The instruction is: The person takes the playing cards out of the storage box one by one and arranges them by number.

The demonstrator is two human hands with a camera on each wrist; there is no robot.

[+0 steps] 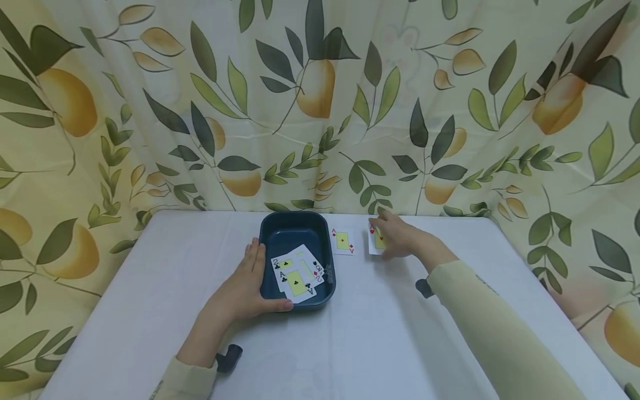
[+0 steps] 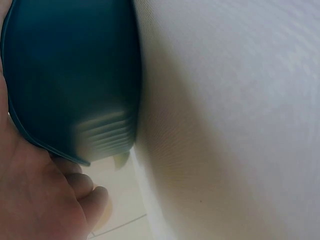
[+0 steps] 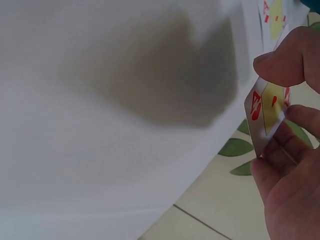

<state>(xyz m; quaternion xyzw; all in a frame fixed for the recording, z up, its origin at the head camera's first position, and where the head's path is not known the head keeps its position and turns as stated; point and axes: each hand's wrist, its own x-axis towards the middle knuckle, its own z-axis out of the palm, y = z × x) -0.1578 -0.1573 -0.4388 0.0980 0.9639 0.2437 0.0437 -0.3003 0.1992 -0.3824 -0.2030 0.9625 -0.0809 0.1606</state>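
Note:
A dark blue tray (image 1: 297, 219) stands at the middle of the table. My left hand (image 1: 239, 291) grips its near left corner, thumb along the near rim and fingers at the left wall; they bend past the corner in the left wrist view. Inside lie several overlapping playing cards (image 1: 296, 283), the ace of clubs on top. Right of the tray, my right hand (image 1: 395, 236) holds a playing card with red pips (image 3: 270, 112) between thumb and fingers. The card stands tilted in the right wrist view. An ace of diamonds (image 1: 342, 241) lies between tray and right hand.
A white cloth covers the table (image 1: 375, 344). Its far edge runs just behind the tray and the cards. Behind it hangs a curtain (image 1: 350, 139) printed with fruit and leaves. A dark wrist-camera piece (image 1: 424, 288) sits under the right sleeve.

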